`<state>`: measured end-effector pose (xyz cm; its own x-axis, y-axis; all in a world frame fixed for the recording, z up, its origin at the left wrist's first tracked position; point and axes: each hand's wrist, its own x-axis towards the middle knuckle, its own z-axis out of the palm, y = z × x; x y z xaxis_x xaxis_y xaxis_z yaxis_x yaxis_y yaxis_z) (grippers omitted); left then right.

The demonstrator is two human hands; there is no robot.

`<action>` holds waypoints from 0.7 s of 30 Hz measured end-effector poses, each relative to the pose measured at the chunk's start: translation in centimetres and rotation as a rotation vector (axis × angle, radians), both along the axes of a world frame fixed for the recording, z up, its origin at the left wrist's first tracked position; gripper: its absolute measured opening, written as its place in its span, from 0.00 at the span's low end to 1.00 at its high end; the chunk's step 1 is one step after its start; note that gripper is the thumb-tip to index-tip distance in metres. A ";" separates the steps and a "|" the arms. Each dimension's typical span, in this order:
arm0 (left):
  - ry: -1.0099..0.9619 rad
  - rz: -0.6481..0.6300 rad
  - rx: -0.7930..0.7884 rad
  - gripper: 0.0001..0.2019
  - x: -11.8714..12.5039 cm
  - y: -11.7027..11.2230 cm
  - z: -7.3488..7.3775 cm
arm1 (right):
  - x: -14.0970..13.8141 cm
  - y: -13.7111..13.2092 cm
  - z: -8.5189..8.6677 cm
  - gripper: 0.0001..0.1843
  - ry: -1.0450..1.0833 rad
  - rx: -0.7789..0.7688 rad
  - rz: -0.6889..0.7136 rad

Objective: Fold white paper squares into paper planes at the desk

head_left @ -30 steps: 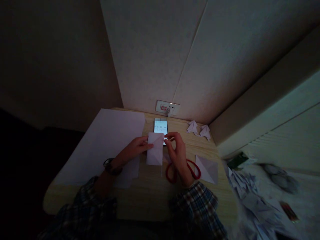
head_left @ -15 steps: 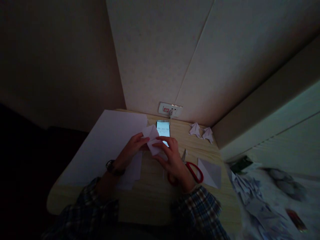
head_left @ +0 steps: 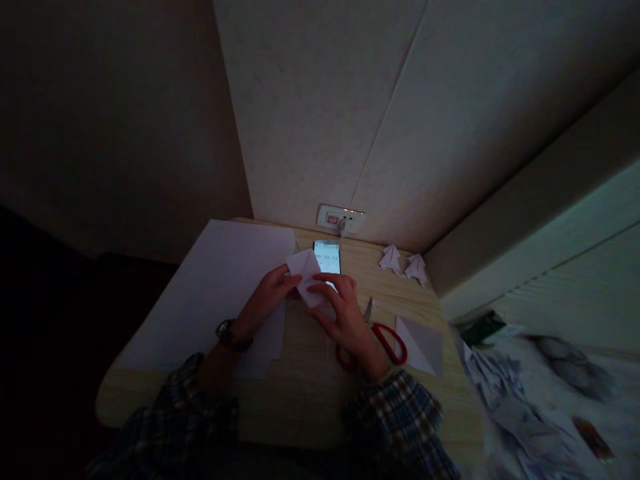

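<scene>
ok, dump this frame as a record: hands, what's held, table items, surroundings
left hand: grip on folded paper, thumb on top
right hand: fingers and thumb on the same paper
phone: screen lit, digits showing, lower part partly covered
scissors: red handles, partly hidden
table left: large white sheets
table right: creased sheet; two small folded paper figures near the wall
wall: socket
beside table, right: jumbled papers
light: dim
</scene>
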<state>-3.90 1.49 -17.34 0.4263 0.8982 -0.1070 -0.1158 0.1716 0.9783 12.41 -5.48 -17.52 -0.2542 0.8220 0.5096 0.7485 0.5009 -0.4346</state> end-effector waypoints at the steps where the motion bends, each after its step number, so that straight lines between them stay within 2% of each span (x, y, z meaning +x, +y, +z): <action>1: -0.003 -0.012 0.002 0.22 0.0 0.0 -0.1 | 0.0 0.0 0.0 0.14 0.008 0.020 -0.004; 4: 0.007 -0.070 0.016 0.21 0.1 0.0 -0.4 | 0.1 0.1 -0.2 0.11 0.024 0.084 -0.026; 7: 0.023 -0.111 0.031 0.21 0.3 -0.2 -0.6 | 0.2 0.2 -0.6 0.12 0.007 0.105 -0.085; 11: 0.024 -0.090 0.045 0.21 0.5 -0.2 -0.7 | 0.2 0.4 -1.1 0.14 -0.027 0.155 -0.128; 16: -0.006 -0.002 -0.023 0.22 0.4 -0.2 -0.4 | 0.1 0.5 -1.0 0.12 -0.051 0.158 -0.050; 21: -0.004 0.063 -0.060 0.21 0.4 -0.5 0.0 | -0.2 0.5 -1.0 0.16 -0.080 0.122 0.035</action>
<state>-3.50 0.96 -17.34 0.3702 0.9151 -0.1601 -0.1324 0.2225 0.9659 12.22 -5.02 -18.49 -0.3251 0.7454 0.5820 0.7595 0.5725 -0.3090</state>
